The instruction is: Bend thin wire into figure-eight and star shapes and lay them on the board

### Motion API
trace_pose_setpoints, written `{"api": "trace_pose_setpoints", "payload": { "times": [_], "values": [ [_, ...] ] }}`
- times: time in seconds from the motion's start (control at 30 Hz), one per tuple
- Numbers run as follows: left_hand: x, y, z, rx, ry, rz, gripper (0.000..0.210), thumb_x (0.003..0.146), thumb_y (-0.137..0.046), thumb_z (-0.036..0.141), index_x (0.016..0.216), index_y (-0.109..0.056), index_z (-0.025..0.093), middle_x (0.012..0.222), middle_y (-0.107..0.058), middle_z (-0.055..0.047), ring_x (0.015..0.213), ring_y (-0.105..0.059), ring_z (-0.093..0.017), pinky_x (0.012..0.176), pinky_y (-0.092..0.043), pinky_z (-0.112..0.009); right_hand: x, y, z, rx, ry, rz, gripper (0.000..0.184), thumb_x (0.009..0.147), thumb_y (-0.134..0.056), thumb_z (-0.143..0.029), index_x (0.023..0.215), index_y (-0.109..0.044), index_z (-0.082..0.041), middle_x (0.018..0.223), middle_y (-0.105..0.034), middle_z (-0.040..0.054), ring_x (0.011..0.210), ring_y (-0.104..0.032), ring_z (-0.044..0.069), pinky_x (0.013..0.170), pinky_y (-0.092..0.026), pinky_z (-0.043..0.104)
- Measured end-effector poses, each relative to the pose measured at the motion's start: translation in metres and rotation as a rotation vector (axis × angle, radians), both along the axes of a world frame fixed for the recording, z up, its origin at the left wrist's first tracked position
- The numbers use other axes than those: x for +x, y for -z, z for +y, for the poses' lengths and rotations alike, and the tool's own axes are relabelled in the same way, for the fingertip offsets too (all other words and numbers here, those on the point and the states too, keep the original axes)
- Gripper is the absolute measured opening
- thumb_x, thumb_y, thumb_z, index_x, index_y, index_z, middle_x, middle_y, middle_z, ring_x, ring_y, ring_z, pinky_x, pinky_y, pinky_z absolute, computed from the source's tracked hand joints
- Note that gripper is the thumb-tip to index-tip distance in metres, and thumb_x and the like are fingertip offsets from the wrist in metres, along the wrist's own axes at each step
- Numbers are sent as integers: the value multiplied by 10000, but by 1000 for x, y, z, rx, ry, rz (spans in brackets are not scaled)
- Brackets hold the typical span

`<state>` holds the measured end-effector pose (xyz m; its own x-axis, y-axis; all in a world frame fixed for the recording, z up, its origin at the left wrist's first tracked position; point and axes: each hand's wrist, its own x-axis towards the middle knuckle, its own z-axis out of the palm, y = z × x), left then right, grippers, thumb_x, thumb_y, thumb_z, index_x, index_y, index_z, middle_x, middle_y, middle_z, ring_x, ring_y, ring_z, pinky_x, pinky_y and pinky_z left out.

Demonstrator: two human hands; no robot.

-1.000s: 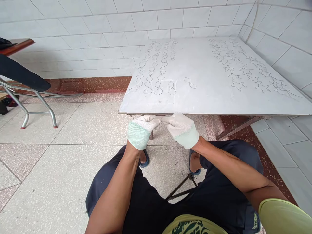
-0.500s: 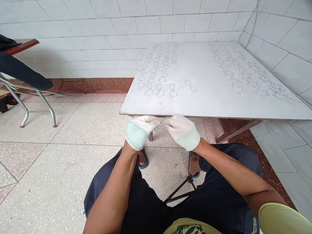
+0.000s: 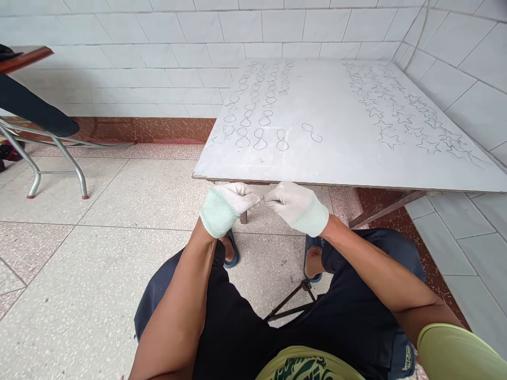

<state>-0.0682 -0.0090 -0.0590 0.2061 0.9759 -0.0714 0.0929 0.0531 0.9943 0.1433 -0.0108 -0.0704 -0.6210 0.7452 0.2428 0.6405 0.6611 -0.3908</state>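
Note:
My left hand (image 3: 233, 203), in a white glove with a mint-green cuff, is closed in a pinch just off the table's front edge. Facing it, my right hand (image 3: 295, 206), gloved the same way, pinches with its fingertips almost touching the left ones. Whatever lies between the fingers is too thin and small to make out. Beyond the hands is a white-topped table (image 3: 336, 163). Rows of thin figure-eight wire shapes (image 3: 260, 139) lie on its left part, with one figure-eight (image 3: 312, 133) apart from the rows. Several star-shaped wire outlines (image 3: 390, 140) cover the right part.
White tiled walls (image 3: 158, 55) stand behind and to the right of the table. A metal-legged stool (image 3: 59, 171) is at far left, with a person's dark-trousered leg (image 3: 35, 108) over it. A black tripod-like stand (image 3: 291, 303) sits between my legs.
The view has tilted and shifted slightly, so the table sits a little higher in it. Both hands keep their pinch, fingertips close together at the table edge.

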Motion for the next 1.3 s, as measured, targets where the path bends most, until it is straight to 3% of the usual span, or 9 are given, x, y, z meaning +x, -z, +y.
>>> {"api": "trace_pose_setpoints", "payload": {
  "times": [0.17,0.33,0.47,0.7,0.83,1.0,1.17,1.3],
  "values": [
    [-1,-4,-1,34,10,131,160,711,-756,338,662,-759,185,664,-735,-54,596,-647,-170,515,-463,-250,-1,2,-3,13,91,7,306,1082,-500,-240,994,-790,-196,856,-712,27,778,-551,174,736,-319,324],
    [-3,-4,2,37,-17,225,171,693,-711,343,623,-717,187,632,-696,-27,533,-604,-143,497,-446,-251,1,19,-1,202,75,-65,329,1105,-484,-269,1024,-797,-208,907,-751,61,858,-597,212,803,-342,354],
    [-6,2,4,46,-12,257,154,710,-685,331,655,-726,193,642,-702,-21,524,-613,-140,484,-414,-246,1,25,2,320,28,-134,296,1068,-500,-214,971,-778,-186,859,-730,71,816,-571,219,762,-317,376],
    [-5,5,3,21,67,270,157,701,-675,319,669,-756,189,620,-699,-26,533,-589,-143,488,-412,-241,5,16,2,429,-77,-232,295,1032,-481,-147,917,-752,-159,779,-683,71,785,-579,223,733,-309,379],
    [-2,-2,2,-9,190,313,214,709,-641,342,596,-738,188,625,-716,-57,566,-580,-154,496,-413,-236,6,3,0,380,-179,-355,248,1036,-519,-164,949,-751,-155,831,-716,88,829,-638,235,740,-343,376],
    [-2,0,5,-51,262,392,234,712,-687,362,571,-719,177,591,-696,-47,467,-450,-101,448,-303,-228,4,-5,-2,301,-289,-449,200,1011,-569,-146,1008,-769,-155,859,-736,90,885,-673,253,782,-383,385],
    [-7,14,9,-84,163,242,236,729,-770,404,710,-782,168,682,-758,-68,574,-630,-166,528,-479,-263,13,2,4,253,-198,-297,259,1030,-519,-141,997,-775,-142,911,-731,103,886,-639,235,803,-394,374],
    [-11,20,10,-42,122,140,471,829,-774,593,896,-828,131,832,-821,-133,702,-746,-236,708,-611,-359,22,6,11,262,-172,-135,316,1038,-473,-139,994,-786,-140,878,-706,87,830,-587,220,801,-394,369]
  ]
}}
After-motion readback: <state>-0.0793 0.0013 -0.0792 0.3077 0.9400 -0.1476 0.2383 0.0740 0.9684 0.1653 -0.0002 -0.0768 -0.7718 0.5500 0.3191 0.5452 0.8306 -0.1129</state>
